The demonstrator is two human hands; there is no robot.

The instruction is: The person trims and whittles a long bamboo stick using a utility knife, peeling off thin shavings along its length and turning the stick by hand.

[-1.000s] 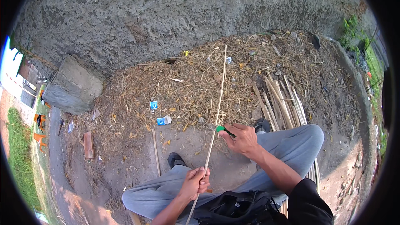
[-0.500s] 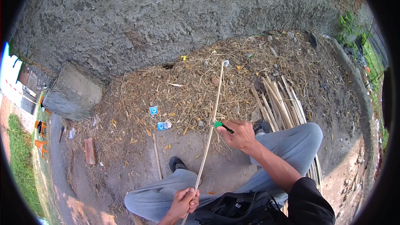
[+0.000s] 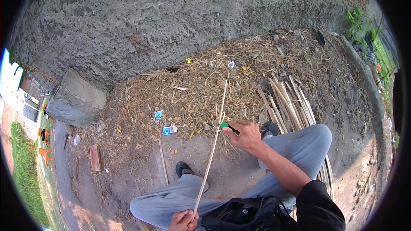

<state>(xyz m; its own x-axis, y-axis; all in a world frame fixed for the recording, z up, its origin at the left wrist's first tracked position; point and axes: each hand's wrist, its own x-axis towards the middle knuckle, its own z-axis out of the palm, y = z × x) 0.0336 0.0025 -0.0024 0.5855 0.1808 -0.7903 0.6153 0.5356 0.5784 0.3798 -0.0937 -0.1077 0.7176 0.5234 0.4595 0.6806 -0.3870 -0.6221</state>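
Note:
A long, thin, pale bamboo strip [image 3: 208,162] slants from my lap out over the litter on the ground. Close to my lap, my left hand [image 3: 184,220] is closed around its near end. Farther along, my right hand [image 3: 246,137] grips a green-handled knife [image 3: 230,126], which rests against the strip at about its middle. The knife's blade hardly shows. Beyond the knife, the far end of the strip hangs free above the dry shavings [image 3: 192,96].
A bundle of split bamboo strips [image 3: 291,105] lies by my right leg. Another strip [image 3: 163,160] lies near my left shoe [image 3: 183,169]. Two blue packets [image 3: 159,115], a brick [image 3: 95,158] and a concrete block [image 3: 79,98] are to the left. A rough wall [image 3: 184,21] stands ahead.
My left hand has drawn the bamboo strip back toward my body, so its far end is nearer. My right hand and the knife have stayed almost in place.

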